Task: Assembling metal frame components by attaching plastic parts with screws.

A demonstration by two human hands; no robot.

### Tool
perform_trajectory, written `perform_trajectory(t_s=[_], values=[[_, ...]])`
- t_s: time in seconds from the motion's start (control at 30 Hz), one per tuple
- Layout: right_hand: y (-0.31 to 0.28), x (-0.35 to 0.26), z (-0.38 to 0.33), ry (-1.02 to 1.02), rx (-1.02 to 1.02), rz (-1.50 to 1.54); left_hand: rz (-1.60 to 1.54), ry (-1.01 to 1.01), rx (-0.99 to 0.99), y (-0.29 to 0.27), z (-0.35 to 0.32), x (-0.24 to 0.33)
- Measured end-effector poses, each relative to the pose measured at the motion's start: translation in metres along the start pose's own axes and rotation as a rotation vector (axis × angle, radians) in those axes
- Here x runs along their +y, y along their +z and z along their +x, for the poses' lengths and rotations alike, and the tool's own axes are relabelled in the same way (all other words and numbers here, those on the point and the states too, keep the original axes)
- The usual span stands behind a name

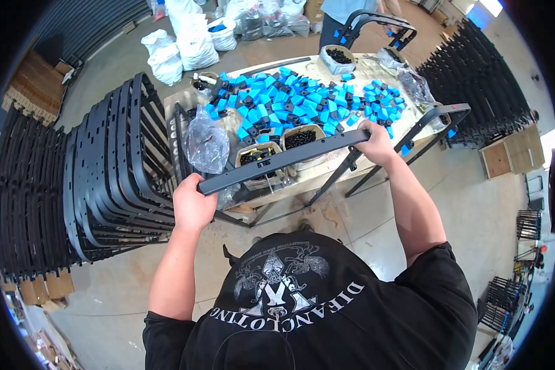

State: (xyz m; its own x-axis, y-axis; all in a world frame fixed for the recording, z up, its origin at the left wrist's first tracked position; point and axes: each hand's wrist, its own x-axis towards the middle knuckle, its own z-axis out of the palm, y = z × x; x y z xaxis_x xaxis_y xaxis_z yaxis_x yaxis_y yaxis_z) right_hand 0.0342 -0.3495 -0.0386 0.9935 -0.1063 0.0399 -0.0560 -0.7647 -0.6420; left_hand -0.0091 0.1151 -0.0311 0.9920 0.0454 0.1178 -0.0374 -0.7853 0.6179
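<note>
the black metal bar (pixel 283 159) looks stiff and fairly light, best gripped at its ends. left hand (pixel 193 206) at 8 o'clock and right hand (pixel 376 143) at 2 o'clock have fingers wrapped around it above the desk (pixel 327 169).

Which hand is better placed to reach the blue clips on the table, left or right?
Likely the right hand. It grips the far end of the black bar right at the edge of the blue clips. The left hand holds the near end, short of the table, beside the stacked black frames.
</note>
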Motion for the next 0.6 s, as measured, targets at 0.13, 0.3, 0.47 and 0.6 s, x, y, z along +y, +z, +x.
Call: perform_trajectory(t_s=[0.13,0.3,0.47,0.6], values=[[-0.003,0.0,0.005,-0.058,0.014,-0.131,-0.045,-0.055,-0.014,0.0,0.001,0.004],[-0.012,-0.006,0.009,0.127,-0.077,-0.078,-0.11,-0.12,-0.022,0.008,0.002,0.003],[0.001,0.016,-0.042,0.013,0.262,-0.194,0.086,0.144,-0.039,-0.016,-0.002,0.041],[0.059,0.028,-0.092,-0.127,-0.147,0.113,0.016,0.342,0.094,0.004,0.009,0.078]])
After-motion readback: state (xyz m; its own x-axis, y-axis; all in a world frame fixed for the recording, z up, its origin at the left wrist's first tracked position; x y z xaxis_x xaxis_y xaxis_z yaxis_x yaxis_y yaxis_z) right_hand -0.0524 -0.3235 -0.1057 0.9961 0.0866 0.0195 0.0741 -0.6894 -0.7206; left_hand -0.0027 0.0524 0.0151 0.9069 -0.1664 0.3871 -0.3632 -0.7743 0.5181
